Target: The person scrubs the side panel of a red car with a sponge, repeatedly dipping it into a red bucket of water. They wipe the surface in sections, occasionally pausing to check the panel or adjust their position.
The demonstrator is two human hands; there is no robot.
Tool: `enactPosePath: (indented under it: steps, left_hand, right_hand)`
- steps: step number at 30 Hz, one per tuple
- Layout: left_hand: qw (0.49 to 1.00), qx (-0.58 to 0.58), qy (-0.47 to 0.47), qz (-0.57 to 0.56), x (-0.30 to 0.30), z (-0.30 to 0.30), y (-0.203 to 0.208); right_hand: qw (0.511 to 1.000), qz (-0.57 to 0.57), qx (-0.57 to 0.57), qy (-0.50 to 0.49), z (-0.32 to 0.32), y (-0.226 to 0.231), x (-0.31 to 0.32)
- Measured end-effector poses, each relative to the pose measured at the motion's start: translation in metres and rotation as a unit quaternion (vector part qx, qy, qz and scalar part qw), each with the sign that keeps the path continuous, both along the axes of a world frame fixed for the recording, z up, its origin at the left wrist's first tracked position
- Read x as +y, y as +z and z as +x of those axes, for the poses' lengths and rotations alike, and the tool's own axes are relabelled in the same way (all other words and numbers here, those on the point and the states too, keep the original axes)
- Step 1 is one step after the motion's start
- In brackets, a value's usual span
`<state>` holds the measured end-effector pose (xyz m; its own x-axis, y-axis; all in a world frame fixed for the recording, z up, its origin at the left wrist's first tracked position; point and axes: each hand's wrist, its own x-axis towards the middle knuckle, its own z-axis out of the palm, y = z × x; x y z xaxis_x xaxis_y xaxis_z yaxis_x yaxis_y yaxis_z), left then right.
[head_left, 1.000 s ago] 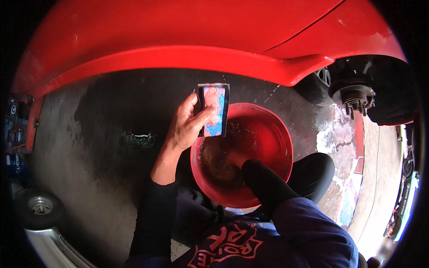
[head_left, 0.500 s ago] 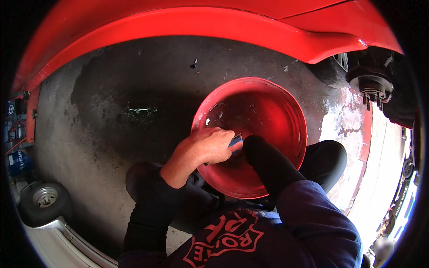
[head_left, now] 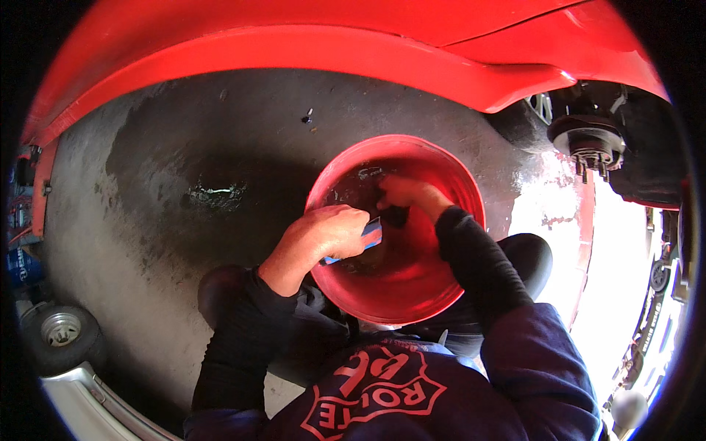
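Note:
My left hand [head_left: 332, 229] is closed around a flat blue block [head_left: 373, 232] whose face looks reddish. It holds the block over the near left part of a red round basin [head_left: 462, 163], and the block's lower end shows beneath the palm. Inside the basin, my right hand [head_left: 409, 193] reaches down in shade with its fingers curled. Just below those fingers lies a dark patch, and I cannot make out whether it is an object or shadow. The basin sits between my knees. Dark liquid or dirt seems to cover its bottom.
A red car body [head_left: 294, 51] arches overhead. At the right hangs a bare wheel hub with studs [head_left: 590, 151], with a tyre [head_left: 526, 121] behind it. A wheel [head_left: 61, 331] lies at lower left beside a silver car panel [head_left: 92, 404]. Small bits [head_left: 307, 117] lie on the stained floor.
My right hand has moved away from the block, up and deeper into the basin, and now shows past its sleeve. The left hand keeps the block. The view has shifted slightly.

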<state>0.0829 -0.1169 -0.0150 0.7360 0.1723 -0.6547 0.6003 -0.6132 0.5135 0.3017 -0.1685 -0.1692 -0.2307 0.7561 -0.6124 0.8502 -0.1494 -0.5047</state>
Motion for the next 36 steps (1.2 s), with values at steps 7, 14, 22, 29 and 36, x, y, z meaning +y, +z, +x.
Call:
enactPosePath:
  steps: [7,14,22,29,36]
  left_hand:
    - [0.999,0.009,-0.034,0.033,0.001,0.0,-0.01]
    - [0.999,0.006,-0.026,0.031,0.008,0.0,-0.011]
    - [0.999,0.027,0.002,-0.02,0.002,0.004,0.011]
    - [0.99,-0.081,0.059,0.103,0.008,0.002,0.017]
    - [0.93,-0.229,0.27,0.1,0.02,-0.004,0.032]
  right_hand:
    - [0.845,0.082,0.46,-0.262,0.007,0.158,-0.023]
    - [0.725,0.042,0.595,-0.345,-0.01,0.164,-0.054]
    - [0.696,0.055,0.611,-0.374,-0.025,0.161,-0.066]
    - [0.823,0.145,0.396,-0.381,-0.01,0.147,-0.067]
    - [0.994,0.026,0.109,-0.007,-0.006,0.045,-0.069]
